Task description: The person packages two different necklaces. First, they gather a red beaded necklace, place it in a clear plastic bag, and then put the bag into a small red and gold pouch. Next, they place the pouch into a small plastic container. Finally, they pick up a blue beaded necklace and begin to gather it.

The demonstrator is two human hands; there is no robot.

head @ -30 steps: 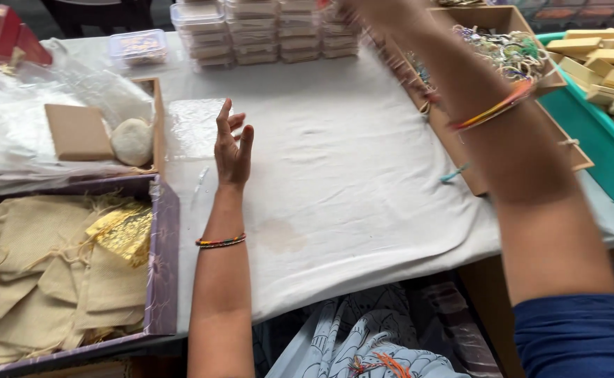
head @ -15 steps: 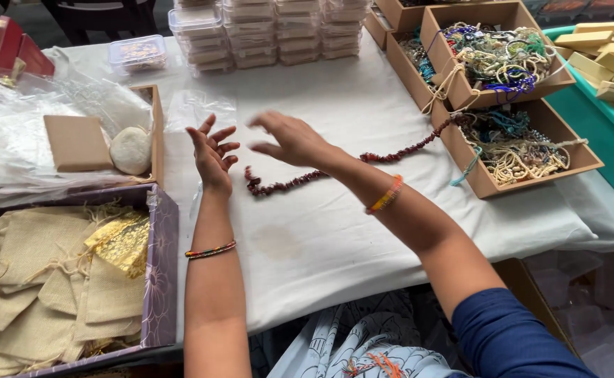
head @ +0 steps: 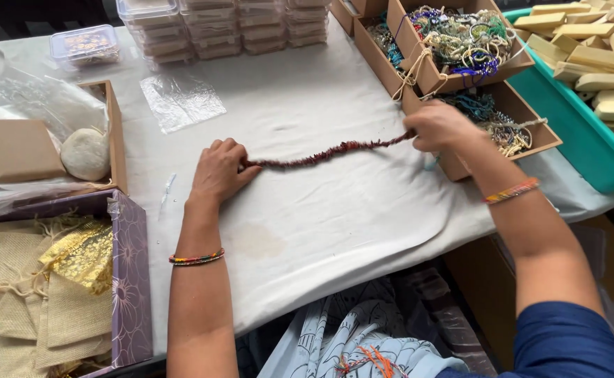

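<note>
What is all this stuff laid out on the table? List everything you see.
bead strand: one, dark red, stretched across the white cloth between both hands
plastic sheet: one, clear, far left of centre
clear boxes: several stacks, far edge
cardboard boxes: three, brown, full of mixed jewellery, right
bin: one, teal, holding tan blocks, far right
stone: one, pale, in the left box
pouches: many, beige and gold, near left
left hand: grips one strand end
right hand: grips the other end
</note>
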